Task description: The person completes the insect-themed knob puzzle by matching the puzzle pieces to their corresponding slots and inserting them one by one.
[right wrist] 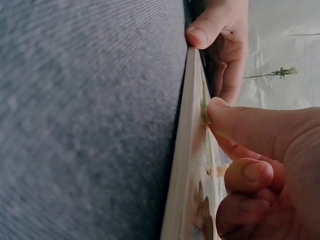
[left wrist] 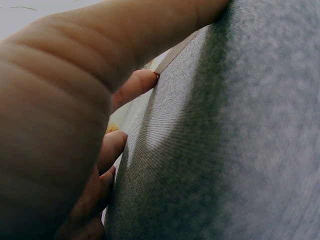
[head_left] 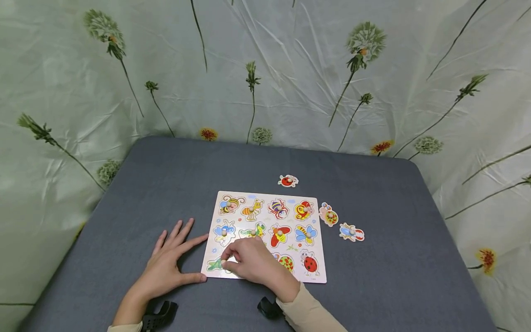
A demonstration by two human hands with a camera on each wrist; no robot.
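A wooden peg puzzle board (head_left: 322, 275) with colourful insect pieces lies flat on the table. My left hand (head_left: 166, 265) rests beside it with fingers spread, its thumb and index fingertips at the board's left edge. Over the lower left of the board, my right hand (head_left: 257, 260) pinches a green insect piece (head_left: 214, 264) between thumb and index finger. Seen from the right wrist, the thumb presses at this green piece (right wrist: 204, 110), low against the board's face. The piece's knob and right part are hidden behind the fingers.
Three loose pieces lie off the board: a red ladybug (head_left: 288, 181) behind it, a pink-and-green bug (head_left: 329, 215) at its right edge, and a blue-and-red bug (head_left: 351, 232) farther right. Grey cloth (head_left: 394, 276) covers the table; a flowered curtain (head_left: 298, 92) hangs behind.
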